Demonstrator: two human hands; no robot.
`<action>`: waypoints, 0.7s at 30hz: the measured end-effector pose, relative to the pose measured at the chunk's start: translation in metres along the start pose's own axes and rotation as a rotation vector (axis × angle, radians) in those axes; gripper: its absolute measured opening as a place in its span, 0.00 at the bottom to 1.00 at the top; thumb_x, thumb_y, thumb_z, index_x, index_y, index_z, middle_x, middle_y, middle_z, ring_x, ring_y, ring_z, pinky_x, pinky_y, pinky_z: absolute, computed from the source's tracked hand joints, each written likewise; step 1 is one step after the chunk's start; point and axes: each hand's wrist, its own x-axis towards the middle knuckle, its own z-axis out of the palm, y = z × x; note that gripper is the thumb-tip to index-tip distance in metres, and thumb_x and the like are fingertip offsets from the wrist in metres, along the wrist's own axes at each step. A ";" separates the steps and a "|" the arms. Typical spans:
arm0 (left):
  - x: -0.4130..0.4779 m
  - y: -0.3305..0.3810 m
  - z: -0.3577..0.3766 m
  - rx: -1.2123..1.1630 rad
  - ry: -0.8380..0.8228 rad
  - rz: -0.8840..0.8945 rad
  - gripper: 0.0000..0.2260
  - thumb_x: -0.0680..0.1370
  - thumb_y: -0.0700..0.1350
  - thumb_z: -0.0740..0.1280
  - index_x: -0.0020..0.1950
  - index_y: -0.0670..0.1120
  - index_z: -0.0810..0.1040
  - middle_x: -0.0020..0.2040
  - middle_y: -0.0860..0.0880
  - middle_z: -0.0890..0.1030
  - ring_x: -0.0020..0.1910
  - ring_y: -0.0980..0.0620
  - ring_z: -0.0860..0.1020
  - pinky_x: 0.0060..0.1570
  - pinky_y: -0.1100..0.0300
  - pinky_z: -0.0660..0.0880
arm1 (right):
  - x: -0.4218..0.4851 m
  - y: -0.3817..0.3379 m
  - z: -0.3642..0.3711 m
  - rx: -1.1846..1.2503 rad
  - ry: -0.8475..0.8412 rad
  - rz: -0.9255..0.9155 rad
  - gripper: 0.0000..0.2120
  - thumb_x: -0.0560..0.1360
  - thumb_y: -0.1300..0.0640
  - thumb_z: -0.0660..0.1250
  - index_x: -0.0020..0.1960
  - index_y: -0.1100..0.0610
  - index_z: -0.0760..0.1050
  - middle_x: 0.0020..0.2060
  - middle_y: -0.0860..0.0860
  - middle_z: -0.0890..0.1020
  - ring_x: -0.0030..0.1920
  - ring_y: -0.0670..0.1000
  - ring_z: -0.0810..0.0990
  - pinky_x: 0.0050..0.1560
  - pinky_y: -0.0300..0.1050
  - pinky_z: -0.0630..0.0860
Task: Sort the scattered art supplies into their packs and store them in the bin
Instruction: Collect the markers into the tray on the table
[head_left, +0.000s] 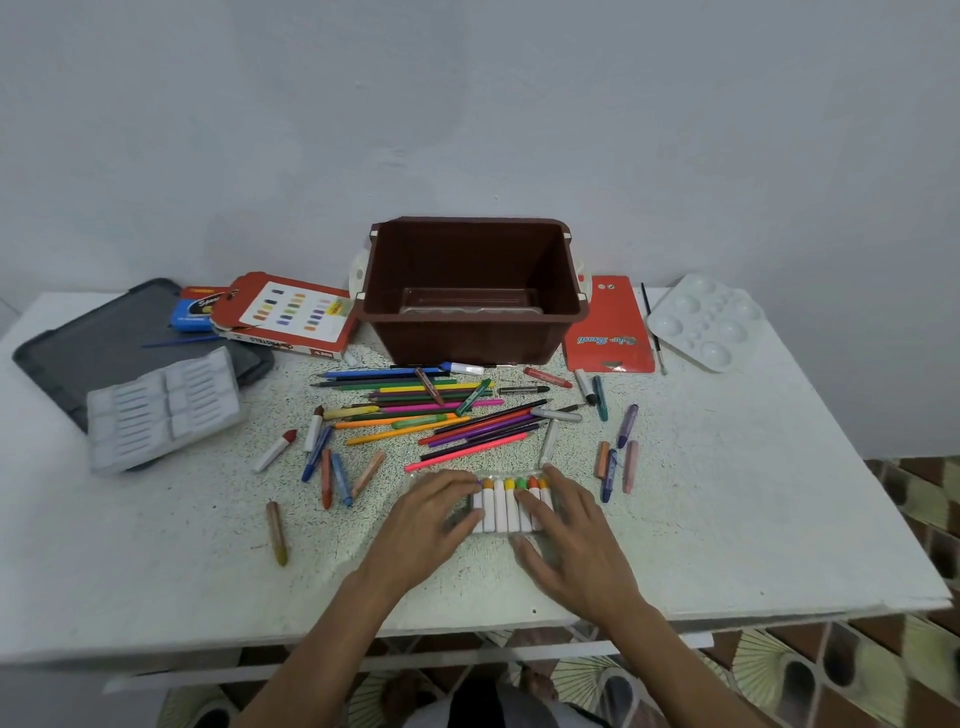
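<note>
Bright colours on a white, dark-speckled surface (727, 493).
The bin (470, 332) is dark brown, the pastel box (283, 312) and flat pack (608, 332) red, the palette (706, 322) white; the markers (506, 506) have white barrels with orange, yellow and green caps.

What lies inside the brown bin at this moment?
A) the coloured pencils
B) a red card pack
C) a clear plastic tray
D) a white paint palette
C: a clear plastic tray lies on the floor of the brown bin, while the coloured pencils lie on the table in front of it.
</note>
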 end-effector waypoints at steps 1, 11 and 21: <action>-0.001 0.000 0.000 0.011 0.003 0.005 0.19 0.78 0.57 0.61 0.62 0.47 0.81 0.60 0.54 0.80 0.59 0.58 0.76 0.61 0.62 0.70 | 0.000 0.000 0.000 0.003 0.000 -0.001 0.23 0.79 0.43 0.64 0.69 0.54 0.73 0.72 0.59 0.68 0.69 0.58 0.69 0.65 0.55 0.72; -0.017 -0.021 -0.008 0.119 0.085 0.050 0.17 0.78 0.55 0.64 0.63 0.48 0.80 0.65 0.52 0.75 0.66 0.54 0.70 0.70 0.58 0.62 | 0.014 0.002 -0.015 0.098 -0.004 0.047 0.23 0.80 0.41 0.59 0.69 0.52 0.72 0.69 0.56 0.71 0.67 0.53 0.71 0.63 0.48 0.71; -0.025 -0.019 -0.013 0.112 -0.014 -0.007 0.25 0.77 0.58 0.64 0.71 0.50 0.70 0.70 0.53 0.70 0.71 0.55 0.65 0.73 0.64 0.51 | 0.096 0.053 -0.041 0.048 0.137 0.419 0.14 0.80 0.51 0.61 0.57 0.59 0.80 0.45 0.53 0.79 0.45 0.52 0.74 0.42 0.44 0.68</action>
